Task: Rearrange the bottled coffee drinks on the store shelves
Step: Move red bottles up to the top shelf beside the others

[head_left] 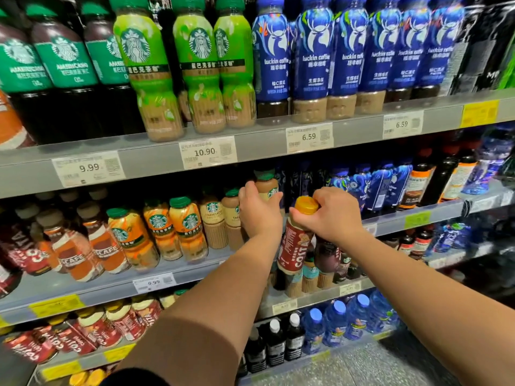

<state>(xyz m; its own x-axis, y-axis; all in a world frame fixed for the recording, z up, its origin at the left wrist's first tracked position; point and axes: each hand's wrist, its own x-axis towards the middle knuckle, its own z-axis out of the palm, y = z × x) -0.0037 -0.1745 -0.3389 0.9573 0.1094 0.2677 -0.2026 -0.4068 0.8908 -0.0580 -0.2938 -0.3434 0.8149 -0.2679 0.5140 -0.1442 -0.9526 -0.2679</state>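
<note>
Red Costa bottle (294, 246), yellow cap: held nearly upright just off the middle shelf's front edge (97, 288), right hand (334, 215) curled round the cap. Left hand (259, 211) grips a green-capped Starbucks bottle (267, 188) on that shelf — a dark gap lies between it and the blue bottles (359, 188).

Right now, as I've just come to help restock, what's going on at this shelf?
A person is working the middle shelf with both hands. The right hand grips a red Costa bottle by its yellow cap, in front of the shelf edge. The left hand grips a green-capped Starbucks bottle next to the cheese lattes.
</note>
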